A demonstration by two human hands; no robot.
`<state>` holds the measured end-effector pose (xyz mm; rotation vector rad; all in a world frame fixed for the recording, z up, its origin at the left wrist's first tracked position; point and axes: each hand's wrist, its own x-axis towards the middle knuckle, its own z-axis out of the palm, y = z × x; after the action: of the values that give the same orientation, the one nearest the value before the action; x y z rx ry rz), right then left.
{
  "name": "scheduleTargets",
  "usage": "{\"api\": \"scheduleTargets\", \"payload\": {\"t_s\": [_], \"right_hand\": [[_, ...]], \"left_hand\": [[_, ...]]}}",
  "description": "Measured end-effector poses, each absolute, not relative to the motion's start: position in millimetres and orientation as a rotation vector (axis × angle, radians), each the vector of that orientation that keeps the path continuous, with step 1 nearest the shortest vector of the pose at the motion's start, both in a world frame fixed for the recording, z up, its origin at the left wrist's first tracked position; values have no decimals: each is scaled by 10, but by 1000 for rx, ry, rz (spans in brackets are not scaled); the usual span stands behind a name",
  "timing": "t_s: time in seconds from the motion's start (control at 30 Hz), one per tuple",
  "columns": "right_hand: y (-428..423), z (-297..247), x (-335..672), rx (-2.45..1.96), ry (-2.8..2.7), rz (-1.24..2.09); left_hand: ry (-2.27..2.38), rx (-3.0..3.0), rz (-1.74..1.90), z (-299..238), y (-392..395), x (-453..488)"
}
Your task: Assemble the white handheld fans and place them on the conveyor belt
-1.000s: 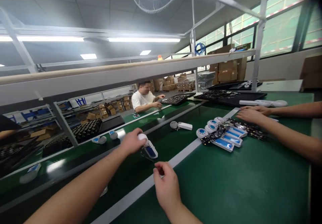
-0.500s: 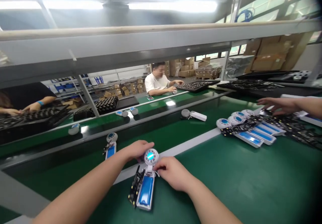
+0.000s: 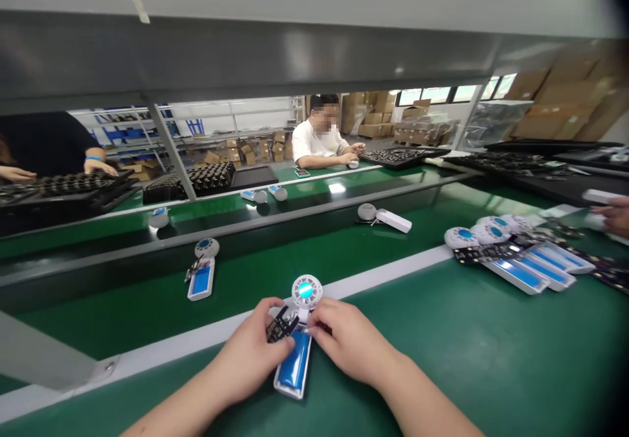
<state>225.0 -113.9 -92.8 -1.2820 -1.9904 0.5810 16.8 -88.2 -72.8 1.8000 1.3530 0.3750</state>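
In front of me on the green worktop lies a white handheld fan body (image 3: 297, 366), its round head pointing away and a blue battery showing in its handle. My left hand (image 3: 259, 345) is closed on a black circuit board (image 3: 284, 325), holding it over the left edge of the handle. My right hand (image 3: 344, 332) pinches at the fan's neck from the right; its fingertips are close to the thin wires there, and what exactly they grip is too small to make out.
At right lie several similar fans (image 3: 521, 273) with circuit boards. Another fan (image 3: 201, 278) and a closed white one (image 3: 393, 221) sit on the green belt beyond the pale rail. Black trays (image 3: 403, 156) stand farther back. Co-workers sit across the line; another person's hand (image 3: 616, 217) shows at right.
My left hand has come down from beside the fan head and taken hold of the circuit board, which is lifted and turned. My right hand stays at the neck. The neighbour's hand at right has drawn back.
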Motion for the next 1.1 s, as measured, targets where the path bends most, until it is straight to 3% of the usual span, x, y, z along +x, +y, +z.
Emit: {"api": "scheduleTargets", "payload": {"t_s": [0.2, 0.37, 0.63, 1.1], "right_hand": [[-1143, -1023, 2088, -1340, -1928, 404], [-1177, -1086, 1949, -1369, -1718, 430], [-1242, -1056, 1799, -1426, -1688, 361], [-1288, -1066, 1789, -1374, -1701, 277]], "left_hand": [[1103, 1582, 544, -815, -901, 189], [1145, 1767, 747, -875, -934, 167], [1084, 2136, 764, -837, -1054, 192], [1029, 2287, 785, -828, -1082, 197]]}}
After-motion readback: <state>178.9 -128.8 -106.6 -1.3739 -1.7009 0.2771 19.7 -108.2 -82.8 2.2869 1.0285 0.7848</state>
